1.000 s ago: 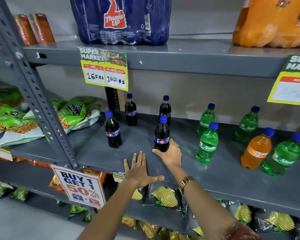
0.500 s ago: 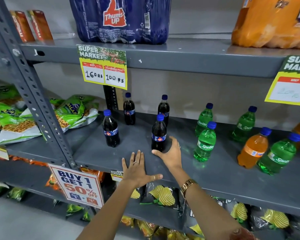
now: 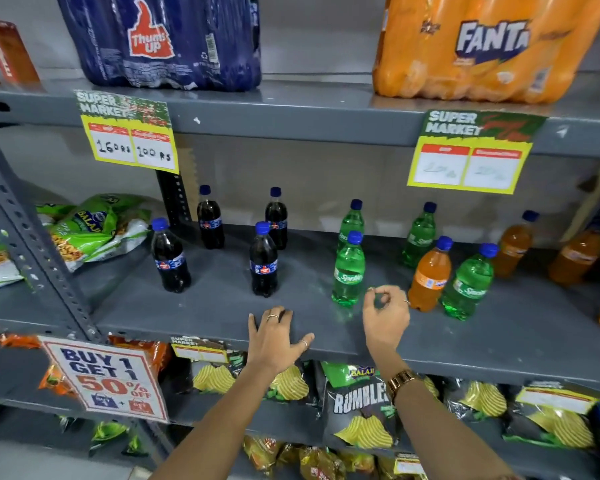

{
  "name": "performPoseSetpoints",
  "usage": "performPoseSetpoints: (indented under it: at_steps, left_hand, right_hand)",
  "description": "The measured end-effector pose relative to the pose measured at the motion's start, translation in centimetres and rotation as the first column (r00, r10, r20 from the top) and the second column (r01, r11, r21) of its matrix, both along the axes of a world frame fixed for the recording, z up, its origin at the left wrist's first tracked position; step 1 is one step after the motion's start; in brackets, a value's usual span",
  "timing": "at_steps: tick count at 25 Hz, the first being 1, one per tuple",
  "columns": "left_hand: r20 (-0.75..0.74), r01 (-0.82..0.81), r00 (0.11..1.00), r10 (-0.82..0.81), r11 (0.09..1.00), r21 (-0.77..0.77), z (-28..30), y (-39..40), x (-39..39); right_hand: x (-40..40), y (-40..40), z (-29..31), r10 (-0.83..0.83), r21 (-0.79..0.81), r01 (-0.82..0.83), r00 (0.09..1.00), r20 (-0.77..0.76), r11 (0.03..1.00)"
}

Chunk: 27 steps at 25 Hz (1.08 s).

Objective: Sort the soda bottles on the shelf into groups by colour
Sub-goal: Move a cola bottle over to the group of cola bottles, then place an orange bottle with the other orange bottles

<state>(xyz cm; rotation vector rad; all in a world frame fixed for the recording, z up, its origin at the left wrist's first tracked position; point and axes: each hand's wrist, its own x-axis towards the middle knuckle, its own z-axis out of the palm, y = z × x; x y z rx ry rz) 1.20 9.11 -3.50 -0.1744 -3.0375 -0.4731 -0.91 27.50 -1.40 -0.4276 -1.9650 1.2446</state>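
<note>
Several dark cola bottles point(image 3: 264, 261) with blue caps stand grouped at the left of the grey middle shelf point(image 3: 201, 306). Several green Sprite bottles point(image 3: 349, 271) stand to their right. One orange bottle point(image 3: 430, 275) sits between two green ones, and more orange bottles point(image 3: 513, 244) stand at the far right. My left hand point(image 3: 274, 337) lies flat on the shelf's front edge, holding nothing. My right hand point(image 3: 385, 313) hovers over the shelf between the front green bottle and the orange bottle, fingers loosely curled and empty.
Wrapped Thums Up point(image 3: 167, 39) and Fanta point(image 3: 482, 46) multipacks sit on the upper shelf, with price cards point(image 3: 129, 133) hanging from its edge. Snack bags point(image 3: 87, 230) lie left of the upright post point(image 3: 32, 244). Chip bags point(image 3: 361, 410) fill the lower shelf.
My right hand has left the front cola bottle and moved right to the green and orange bottles. The view has shifted right. My left hand stays on the shelf edge.
</note>
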Motion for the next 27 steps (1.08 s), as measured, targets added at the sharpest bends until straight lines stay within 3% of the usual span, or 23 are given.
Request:
performPoseSetpoints:
  at_steps: [5, 13, 21, 27]
  left_hand:
    - [0.021, 0.083, 0.996, -0.083, 0.997, 0.005, 0.1, 5.3, 0.7]
    - [0.106, 0.122, 0.987, -0.119, 0.992, -0.028, -0.1, 9.5, 1.1]
    - [0.117, 0.132, 0.985, -0.127, 0.99, -0.04, 0.1, 11.8, 1.6]
    - [0.109, 0.232, 0.968, -0.225, 0.971, -0.056, 0.4, 16.5, 1.5]
  right_hand:
    - [0.3, 5.5, 0.6, -0.131, -0.026, 0.132, 0.991, 0.038, 0.991]
    - [-1.1, 8.9, 0.1, -0.076, -0.049, 0.093, 0.958, 0.276, 0.994]
    - [0.5, 10.0, -0.7, -0.047, -0.032, 0.054, 0.981, 0.19, 0.998]
    - [4.3, 13.8, -1.1, -0.121, -0.034, 0.126, 0.984, 0.129, 0.991]
